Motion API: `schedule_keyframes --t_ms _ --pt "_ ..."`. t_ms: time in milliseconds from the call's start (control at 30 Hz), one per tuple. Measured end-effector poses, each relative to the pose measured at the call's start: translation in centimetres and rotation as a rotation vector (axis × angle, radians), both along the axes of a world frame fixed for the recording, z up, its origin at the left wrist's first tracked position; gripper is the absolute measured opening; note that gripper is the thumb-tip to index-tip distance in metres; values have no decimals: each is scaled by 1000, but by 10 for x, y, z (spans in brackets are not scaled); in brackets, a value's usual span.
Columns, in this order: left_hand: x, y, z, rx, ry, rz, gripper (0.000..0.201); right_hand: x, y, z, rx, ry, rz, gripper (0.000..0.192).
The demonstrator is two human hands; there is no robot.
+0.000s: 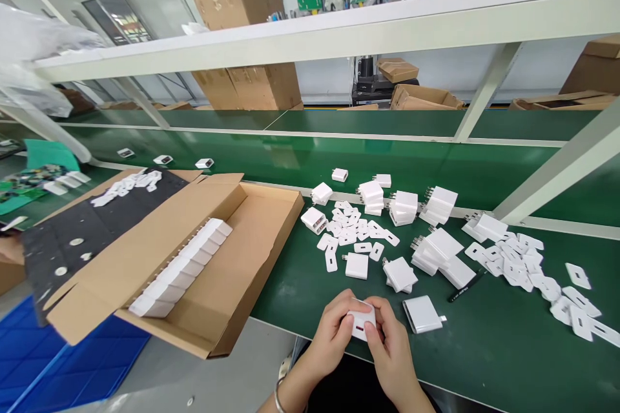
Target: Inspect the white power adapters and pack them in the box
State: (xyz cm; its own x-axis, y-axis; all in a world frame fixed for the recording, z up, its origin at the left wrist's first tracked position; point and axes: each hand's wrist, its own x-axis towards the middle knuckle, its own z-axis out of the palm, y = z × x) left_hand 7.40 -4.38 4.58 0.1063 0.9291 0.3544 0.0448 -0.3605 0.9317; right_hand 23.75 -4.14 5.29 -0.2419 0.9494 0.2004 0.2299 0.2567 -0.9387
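Observation:
Between my two hands is a white USB charger point(361, 321), its port face turned toward me with a dark reddish slot showing. My left hand point(334, 329) grips it from the left, thumb on the face. From the right, my right hand point(391, 348) presses its thumb on the lower edge. Just right of the hands lies a larger white charger block point(423, 314) with a small tab. Beyond them sit a white plug charger point(356, 266), a short stack of chargers point(400, 274) and a scatter of white slotted face plates point(346, 226).
An open cardboard box point(261, 251) with a row of white chargers point(184, 268) rests at the left. More charger stacks point(440, 251), a black pen point(466, 286) and loose plates point(520, 261) lie to the right. A white shelf beam point(310, 39) crosses above the green bench point(310, 293).

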Motion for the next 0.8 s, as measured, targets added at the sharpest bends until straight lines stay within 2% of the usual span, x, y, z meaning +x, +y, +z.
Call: schedule_keyframes --t_ms 300,467,600,800 --pt "0 1 4 -49 -42 7 49 -4 2 10 29 -65 -34 25" --pt "2 -3 7 -169 -46 12 66 -3 -1 6 83 -40 -48 24" --pt "0 -2 11 -401 -101 28 56 -3 -2 1 135 -1 -83 33" --pt "-4 4 13 -406 -232 -70 60 -1 4 4 90 -42 -24 45"
